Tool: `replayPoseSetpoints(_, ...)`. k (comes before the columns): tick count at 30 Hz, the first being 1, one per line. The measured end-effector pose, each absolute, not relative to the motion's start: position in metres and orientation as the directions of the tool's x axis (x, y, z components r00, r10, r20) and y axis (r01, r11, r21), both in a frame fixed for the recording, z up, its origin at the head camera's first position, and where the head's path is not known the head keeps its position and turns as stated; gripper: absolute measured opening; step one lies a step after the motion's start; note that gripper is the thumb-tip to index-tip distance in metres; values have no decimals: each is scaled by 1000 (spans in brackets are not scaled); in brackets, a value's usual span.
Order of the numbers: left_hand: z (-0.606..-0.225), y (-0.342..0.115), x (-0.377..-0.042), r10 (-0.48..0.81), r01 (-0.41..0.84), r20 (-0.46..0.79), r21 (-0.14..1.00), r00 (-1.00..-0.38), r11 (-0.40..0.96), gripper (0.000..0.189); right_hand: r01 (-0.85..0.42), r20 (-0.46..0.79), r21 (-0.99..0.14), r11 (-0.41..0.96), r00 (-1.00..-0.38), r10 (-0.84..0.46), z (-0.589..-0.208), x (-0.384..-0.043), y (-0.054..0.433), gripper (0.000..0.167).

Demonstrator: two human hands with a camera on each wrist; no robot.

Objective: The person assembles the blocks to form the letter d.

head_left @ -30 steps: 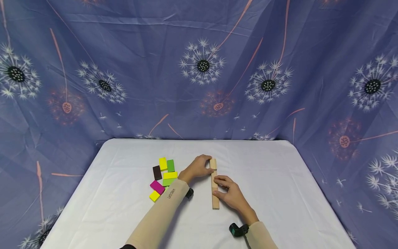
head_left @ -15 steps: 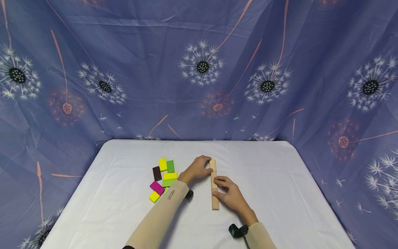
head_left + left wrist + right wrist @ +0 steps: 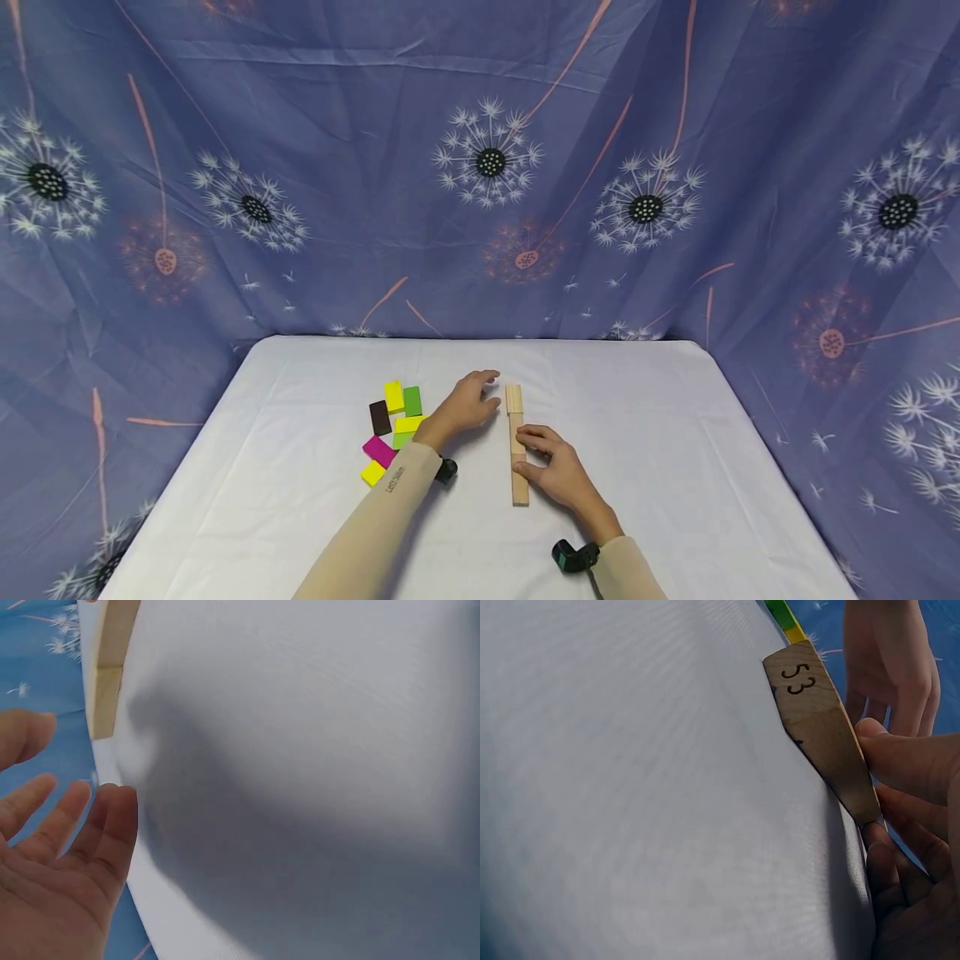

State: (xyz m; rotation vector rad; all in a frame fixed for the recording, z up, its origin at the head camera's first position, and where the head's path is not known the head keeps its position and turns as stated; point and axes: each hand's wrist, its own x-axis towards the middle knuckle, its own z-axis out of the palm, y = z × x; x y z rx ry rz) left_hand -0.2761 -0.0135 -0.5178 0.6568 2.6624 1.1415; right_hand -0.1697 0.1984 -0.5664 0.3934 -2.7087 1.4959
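Light wooden blocks lie end to end in a row on the white cloth in the head view. The far block [image 3: 513,398] looks a little offset from the middle block [image 3: 517,432]. The near block [image 3: 521,490] bears the number 53 on its end in the right wrist view. My right hand [image 3: 558,471] grips the row from its right side, thumb and fingers on the wood around the joint of the near and middle blocks. To the left of the far block, my left hand [image 3: 465,402] hovers with spread, bent fingers, touching nothing.
Left of my left forearm lies a group of coloured blocks: yellow [image 3: 393,397], green [image 3: 412,401], dark brown [image 3: 379,417], magenta [image 3: 379,452] and others, partly hidden by the sleeve. A blue dandelion-print curtain [image 3: 360,208] hangs behind the white-covered table [image 3: 660,417].
My left hand has let go of the far wooden block and drawn back to the left, its fingers parting. My right hand and the row of blocks have stayed in place.
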Motion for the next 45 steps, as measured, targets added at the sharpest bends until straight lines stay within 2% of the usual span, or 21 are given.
replayPoseSetpoints(13,-509,-56,-253,353,340,152,751,-923,566,52,-241,138,-819,521,-964,-229,-568,-170,198,53)
replayPoseSetpoints(31,-501,-111,-229,262,319,202,765,-944,559,64,-240,131,-830,503,-961,-243,-567,-171,198,53)
replayPoseSetpoints(38,-504,-125,-217,238,347,253,733,-938,585,68,-252,141,-824,507,-959,-246,-568,-172,199,53)
replayPoseSetpoints(45,-509,-140,-198,156,290,245,752,-957,591,72,-262,153,-818,511,-957,-246,-569,-172,199,52)
